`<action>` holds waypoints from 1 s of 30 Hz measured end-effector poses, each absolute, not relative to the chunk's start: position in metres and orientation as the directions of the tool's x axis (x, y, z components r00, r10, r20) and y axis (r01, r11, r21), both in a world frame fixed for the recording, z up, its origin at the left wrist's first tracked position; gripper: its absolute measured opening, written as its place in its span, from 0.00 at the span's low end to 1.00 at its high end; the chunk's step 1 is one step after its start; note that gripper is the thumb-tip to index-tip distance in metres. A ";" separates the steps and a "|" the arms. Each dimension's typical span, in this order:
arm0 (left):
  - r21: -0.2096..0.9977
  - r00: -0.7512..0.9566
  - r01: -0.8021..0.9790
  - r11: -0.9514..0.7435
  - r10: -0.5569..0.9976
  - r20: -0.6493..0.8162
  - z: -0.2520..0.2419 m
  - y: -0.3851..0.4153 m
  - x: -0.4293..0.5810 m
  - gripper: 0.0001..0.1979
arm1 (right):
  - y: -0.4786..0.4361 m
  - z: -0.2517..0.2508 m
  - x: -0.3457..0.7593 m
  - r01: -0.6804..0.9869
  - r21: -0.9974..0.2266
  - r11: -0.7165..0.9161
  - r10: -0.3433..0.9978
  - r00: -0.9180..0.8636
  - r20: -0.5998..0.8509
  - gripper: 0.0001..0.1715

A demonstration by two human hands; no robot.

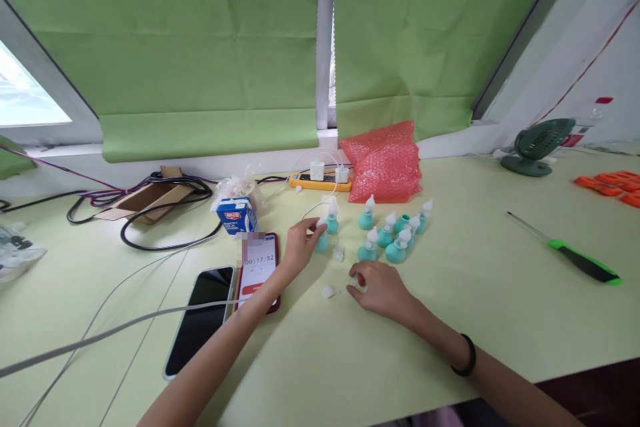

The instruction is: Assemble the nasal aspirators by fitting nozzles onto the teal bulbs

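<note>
My left hand [300,245] has its thumb and fingers closed at the top of a teal squeeze bulb [321,243] standing on the table. Just behind it stands another teal bulb with a white pointed nozzle [332,221]. My right hand [381,285] rests low over the table with curled fingers; something small and pale may sit between thumb and index finger, too small to make out. Between the hands lie a small clear piece [339,253] and a white piece [329,291]. Several nozzle-topped bulbs [396,251] stand beyond my right hand, and one open-topped bulb [401,223] is among them.
Left of my left hand are a phone with a running timer [259,260], a dark phone [203,320] and a blue milk carton [237,216]. Behind are a yellow power strip [305,181] and a red bubble-wrap bag [385,170]. A screwdriver [583,259] and fan [537,145] are at right.
</note>
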State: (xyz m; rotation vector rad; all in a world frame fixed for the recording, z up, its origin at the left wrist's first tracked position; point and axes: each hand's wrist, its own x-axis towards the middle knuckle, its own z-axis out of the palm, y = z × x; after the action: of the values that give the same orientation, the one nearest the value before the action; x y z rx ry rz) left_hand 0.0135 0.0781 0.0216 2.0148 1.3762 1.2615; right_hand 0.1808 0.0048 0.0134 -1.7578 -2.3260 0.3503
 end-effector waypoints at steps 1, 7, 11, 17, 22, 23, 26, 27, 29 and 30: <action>0.716 0.129 0.538 -0.446 0.882 0.452 0.020 0.080 0.012 0.14 | 0.006 0.012 0.182 0.922 -0.282 0.265 0.961 -0.277 -0.006 0.07; 0.646 0.205 0.597 -0.475 0.869 0.449 0.015 0.079 0.007 0.15 | 0.008 0.008 0.184 0.918 -0.261 0.300 0.947 -0.319 -0.034 0.05; 0.454 0.191 0.727 -0.515 0.787 0.587 0.014 0.061 0.009 0.24 | 0.007 0.008 0.184 0.915 -0.256 0.311 0.946 -0.325 -0.011 0.04; -0.073 0.679 0.724 -0.686 0.690 0.252 0.008 0.040 0.026 0.15 | 0.007 0.008 0.183 0.908 -0.267 0.322 0.944 -0.330 0.018 0.03; -0.067 0.581 0.812 -0.580 0.793 0.185 0.002 0.045 0.044 0.11 | 0.006 0.008 0.183 0.896 -0.280 0.345 0.935 -0.352 0.026 0.04; -0.059 0.567 0.822 -0.567 0.804 0.176 0.001 0.046 0.046 0.09 | 0.006 0.008 0.183 0.893 -0.285 0.348 0.935 -0.355 0.029 0.04; -0.021 0.538 0.840 -0.542 0.827 0.167 0.000 0.049 0.048 0.07 | 0.006 0.007 0.182 0.871 -0.328 0.367 0.928 -0.366 0.067 0.06; -0.003 0.531 0.842 -0.539 0.830 0.170 0.000 0.049 0.048 0.07 | 0.006 0.007 0.182 0.858 -0.349 0.377 0.925 -0.368 0.093 0.06; 0.043 0.524 0.841 -0.540 0.831 0.187 0.000 0.049 0.045 0.08 | 0.006 0.008 0.181 0.827 -0.396 0.399 0.917 -0.366 0.160 0.05; 0.071 0.521 0.837 -0.543 0.829 0.202 0.001 0.048 0.042 0.08 | 0.006 0.008 0.181 0.805 -0.428 0.412 0.911 -0.360 0.200 0.05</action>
State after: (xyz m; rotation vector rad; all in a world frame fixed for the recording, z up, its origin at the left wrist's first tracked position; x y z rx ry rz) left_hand 0.0420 0.0477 0.0007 2.7704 1.5178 0.3375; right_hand 0.1808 0.0056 0.0080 -1.4676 -2.2684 0.3595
